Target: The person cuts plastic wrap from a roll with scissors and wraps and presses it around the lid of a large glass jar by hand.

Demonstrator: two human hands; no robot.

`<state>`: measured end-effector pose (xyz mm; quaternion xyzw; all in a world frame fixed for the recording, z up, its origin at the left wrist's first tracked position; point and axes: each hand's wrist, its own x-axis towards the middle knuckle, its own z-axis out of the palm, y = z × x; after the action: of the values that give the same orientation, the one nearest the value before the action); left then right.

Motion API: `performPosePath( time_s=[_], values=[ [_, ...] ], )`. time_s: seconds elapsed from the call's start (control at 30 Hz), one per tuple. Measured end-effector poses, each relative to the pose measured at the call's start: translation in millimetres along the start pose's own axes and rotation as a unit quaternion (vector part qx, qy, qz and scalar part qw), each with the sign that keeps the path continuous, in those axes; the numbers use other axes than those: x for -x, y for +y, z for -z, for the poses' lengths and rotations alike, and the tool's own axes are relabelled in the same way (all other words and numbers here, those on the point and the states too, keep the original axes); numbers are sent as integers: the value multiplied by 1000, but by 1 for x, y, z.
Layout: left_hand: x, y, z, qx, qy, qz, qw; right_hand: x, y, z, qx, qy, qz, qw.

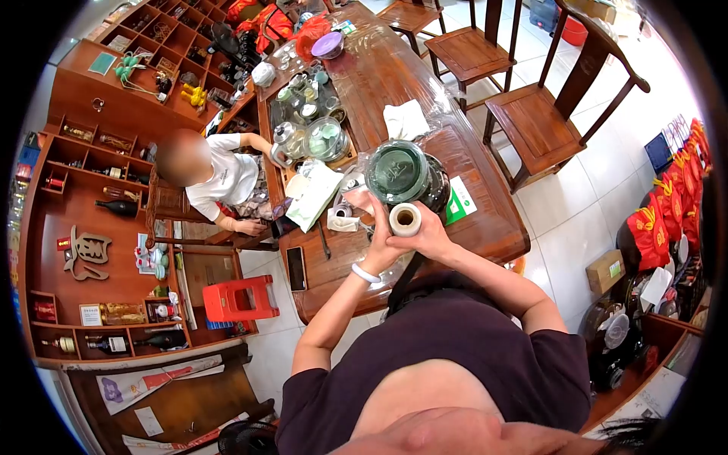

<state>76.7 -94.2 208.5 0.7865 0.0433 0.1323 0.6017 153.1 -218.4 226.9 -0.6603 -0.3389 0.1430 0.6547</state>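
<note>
A roll of clear plastic film [405, 219] stands on end in front of me, its cardboard core facing up. My left hand [381, 243], with a white bangle at the wrist, closes on the roll from the left. My right hand [431, 236] wraps round its right side. Directly behind the roll is a large dark glass jar [437, 184] with a broad green lid [396, 171]. The lid looks shiny, as if film lies over it. A green and white card [460, 201] lies right of the jar. The roll's lower part is hidden by my fingers.
The wooden table [485, 227] bears a phone [296, 268], a white bag [315, 193], white tissue [406, 120] and a glass teapot [290, 139] among tea ware. Another person [231, 171] sits at the left. Wooden chairs [535, 121] line the right side; a red stool [241, 299] stands lower left.
</note>
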Motion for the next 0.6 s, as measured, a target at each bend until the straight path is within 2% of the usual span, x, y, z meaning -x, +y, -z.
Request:
performPosePath(
  time_s=[0.07, 0.13, 0.2, 0.27, 0.33, 0.43, 0.5, 0.53, 0.6],
  values=[
    [-3, 7, -1, 9, 7, -2, 1000, -1, 1, 1, 3, 12, 9, 1000],
    [-2, 20, 4, 40, -38, 27, 998, -1, 3, -1, -15, 38, 38, 998],
    [-3, 34, 19, 20, -39, 57, 997, 1, 3, 4, 29, 70, 40, 996],
    [-8, 37, 33, -144, -5, 2, 990, -3, 4, 14, 74, 106, 55, 990],
    [-19, 45, 41, -219, 21, -40, 975, -4, 5, 19, 62, 102, 66, 991],
    [-50, 54, 45, -258, 12, -84, 962, -4, 10, 20, 42, 115, 88, 989],
    [-72, 62, 48, -387, -85, -142, 907, -7, 7, 24, 46, 116, 90, 988],
    [-81, 67, 48, -389, -84, -141, 906, -8, 6, 26, 52, 119, 91, 987],
    [-97, 77, 48, -442, -195, -125, 866, -10, 7, 30, 44, 117, 89, 988]
  ],
)
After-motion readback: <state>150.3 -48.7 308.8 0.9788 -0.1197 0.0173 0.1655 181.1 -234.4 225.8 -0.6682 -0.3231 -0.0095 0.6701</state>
